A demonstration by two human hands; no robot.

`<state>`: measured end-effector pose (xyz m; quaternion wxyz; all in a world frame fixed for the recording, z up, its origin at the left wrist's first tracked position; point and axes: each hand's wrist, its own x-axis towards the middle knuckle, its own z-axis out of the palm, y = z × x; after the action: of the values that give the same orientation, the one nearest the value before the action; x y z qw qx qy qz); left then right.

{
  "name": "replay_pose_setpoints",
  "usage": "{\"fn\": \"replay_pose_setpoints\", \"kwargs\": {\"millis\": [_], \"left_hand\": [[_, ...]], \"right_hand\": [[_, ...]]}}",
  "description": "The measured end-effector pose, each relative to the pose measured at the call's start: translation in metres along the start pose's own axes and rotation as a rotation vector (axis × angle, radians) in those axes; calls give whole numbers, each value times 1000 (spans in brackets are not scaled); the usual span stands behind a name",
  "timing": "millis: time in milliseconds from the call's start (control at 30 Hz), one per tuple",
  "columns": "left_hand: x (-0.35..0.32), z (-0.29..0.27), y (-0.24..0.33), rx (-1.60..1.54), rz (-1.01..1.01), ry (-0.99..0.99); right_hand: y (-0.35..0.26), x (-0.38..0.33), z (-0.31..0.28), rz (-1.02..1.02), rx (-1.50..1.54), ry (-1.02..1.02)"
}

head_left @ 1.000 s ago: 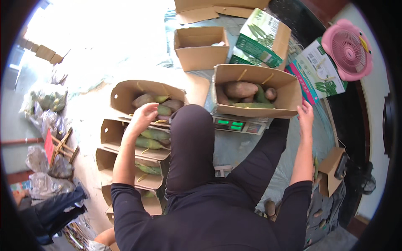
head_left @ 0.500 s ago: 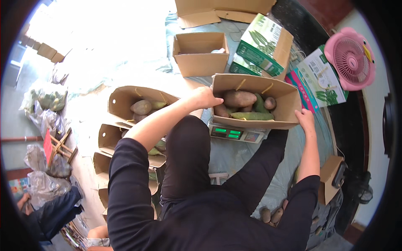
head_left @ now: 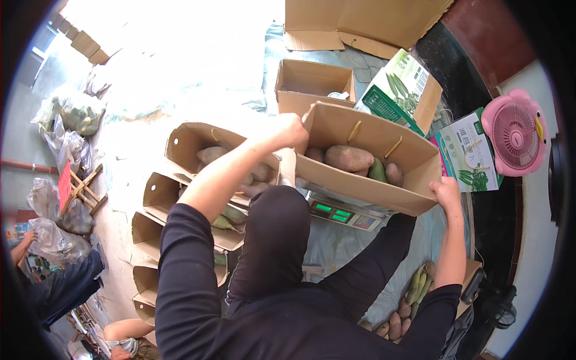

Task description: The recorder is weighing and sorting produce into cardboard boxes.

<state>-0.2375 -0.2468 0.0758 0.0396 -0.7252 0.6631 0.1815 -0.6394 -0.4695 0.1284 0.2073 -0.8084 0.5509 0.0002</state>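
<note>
Hands at both ends, a person in dark sleeves grips a cardboard box [head_left: 372,189], tilted over a scale [head_left: 345,211] with green-lit displays; whether the two touch cannot be told. The left hand [head_left: 290,131] is closed on the box's upper left corner, fingertips hidden, while the right hand [head_left: 447,193] curls its fingers tightly over the right end. Brown tubers [head_left: 349,158] and a green vegetable [head_left: 378,171] lie inside. Other boxes [head_left: 180,153] line the left; a pink fan [head_left: 515,135] stands at right.

Tubers [head_left: 349,158] in carton [head_left: 378,189] — row of boxes [head_left: 150,234] left, fan [head_left: 516,135] right
</note>
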Motion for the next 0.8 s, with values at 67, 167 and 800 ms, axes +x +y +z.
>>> {"fn": "replay_pose_setpoints", "kwargs": {"millis": [67, 167, 800], "left_hand": [[-11, -28, -5, -535, -482, 102], [-52, -71, -34, -677, -495, 231], [-210, -176, -286, 133, -714, 589]], "right_hand": [[-20, 4, -11, -78, 107, -17], [-81, 1, -39, -149, 210, -3], [-411, 86, 44, -584, 216, 153]]}}
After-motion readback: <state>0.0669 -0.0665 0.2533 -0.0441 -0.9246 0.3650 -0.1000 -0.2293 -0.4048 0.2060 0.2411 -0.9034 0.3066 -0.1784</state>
